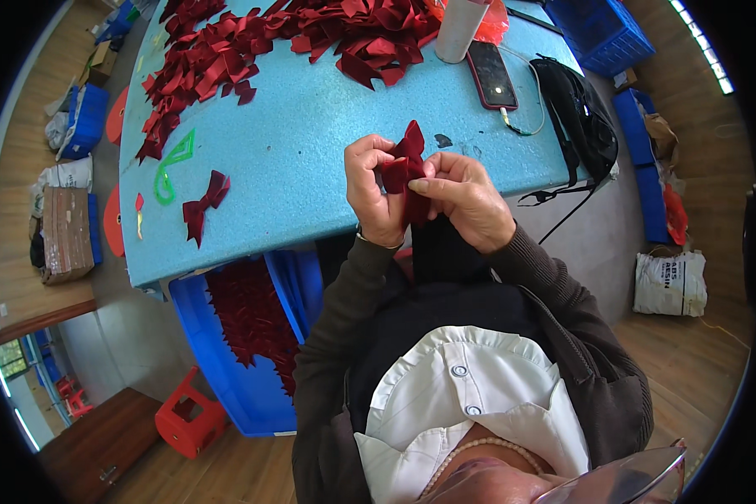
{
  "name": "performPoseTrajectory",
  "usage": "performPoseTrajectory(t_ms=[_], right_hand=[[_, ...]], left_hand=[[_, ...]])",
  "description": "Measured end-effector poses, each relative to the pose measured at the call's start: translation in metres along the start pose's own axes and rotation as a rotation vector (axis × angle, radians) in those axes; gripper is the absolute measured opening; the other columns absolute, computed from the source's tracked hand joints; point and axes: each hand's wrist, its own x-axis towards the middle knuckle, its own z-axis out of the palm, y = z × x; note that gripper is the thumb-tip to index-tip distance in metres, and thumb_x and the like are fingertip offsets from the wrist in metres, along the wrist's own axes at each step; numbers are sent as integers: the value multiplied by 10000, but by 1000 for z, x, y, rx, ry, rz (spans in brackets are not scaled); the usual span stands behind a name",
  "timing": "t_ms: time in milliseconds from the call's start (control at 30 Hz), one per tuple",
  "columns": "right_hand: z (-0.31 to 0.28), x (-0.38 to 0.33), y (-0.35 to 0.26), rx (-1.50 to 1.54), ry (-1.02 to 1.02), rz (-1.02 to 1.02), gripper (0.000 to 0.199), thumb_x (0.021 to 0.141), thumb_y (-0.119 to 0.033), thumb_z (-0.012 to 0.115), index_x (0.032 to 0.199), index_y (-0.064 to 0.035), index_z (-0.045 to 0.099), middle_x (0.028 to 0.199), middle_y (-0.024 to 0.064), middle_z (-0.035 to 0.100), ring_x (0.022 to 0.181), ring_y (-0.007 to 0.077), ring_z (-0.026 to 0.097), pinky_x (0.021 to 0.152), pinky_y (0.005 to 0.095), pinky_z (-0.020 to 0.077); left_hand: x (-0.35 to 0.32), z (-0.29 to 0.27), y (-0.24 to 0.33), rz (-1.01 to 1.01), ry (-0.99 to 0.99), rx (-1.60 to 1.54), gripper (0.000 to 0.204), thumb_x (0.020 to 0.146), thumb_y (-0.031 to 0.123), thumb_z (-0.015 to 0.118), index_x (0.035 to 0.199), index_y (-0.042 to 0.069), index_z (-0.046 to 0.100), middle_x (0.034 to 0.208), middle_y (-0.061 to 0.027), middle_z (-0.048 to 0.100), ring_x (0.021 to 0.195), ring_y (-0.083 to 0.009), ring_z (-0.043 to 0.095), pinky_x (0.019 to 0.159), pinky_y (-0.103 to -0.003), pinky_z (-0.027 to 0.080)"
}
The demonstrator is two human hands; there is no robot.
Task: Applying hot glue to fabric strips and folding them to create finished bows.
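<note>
Between both hands, over the near edge of the table, is a dark red ribbon bow (pixel 407 172). My left hand (pixel 371 189) is closed around its left side, fingers curled behind the loops. From the right, my right hand (pixel 466 195) pinches the ribbon near its middle with thumb and fingertips. One tail of the bow points up, another hangs below between the palms. A finished-looking dark red bow (pixel 204 207) lies alone on the table to the left. Farther back spreads a big heap of dark red bows (pixel 218 63).
On the blue table (pixel 286 160) lie a green set square (pixel 179 149), a phone (pixel 491 76) with a cable, a white cylinder (pixel 462 29) and a black bag (pixel 575 118). A blue bin (pixel 260 403) with rows of red bows stands below left, near a red stool (pixel 191 414).
</note>
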Motion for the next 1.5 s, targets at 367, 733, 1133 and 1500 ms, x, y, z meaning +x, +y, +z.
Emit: performPoseTrajectory(t_ms=[367,733,1133,1500], right_hand=[[4,1,20,-1212,307,-910,287,695,71,671,937,14,528,842,143,585,704,300,598,617,370,491],[2,-2,39,-1312,212,-1135,329,695,23,641,1018,34,580,889,146,619,752,294,630,629,384,500],[-22,-18,42,-1352,-72,-951,313,688,15,647,997,24,602,849,125,633,703,271,640,588,355,498],[-26,-8,13,-359,187,-490,333,840,15,608,1161,23,520,928,85,642,764,109,599,651,237,474]], left_hand=[[-12,23,5,-353,76,-299,149,900,-15,562,1021,27,485,1093,-87,550,910,-119,543,803,-257,481],[-13,21,9,-657,265,-643,147,894,-44,503,1018,35,505,1016,-73,585,881,-114,549,766,-249,487],[-17,21,5,-738,320,-652,208,858,-80,419,1010,37,500,932,-82,596,696,-117,562,550,-226,460],[-12,36,31,-656,259,-675,66,953,36,489,1015,48,470,952,-79,582,634,-90,521,488,-220,432]])
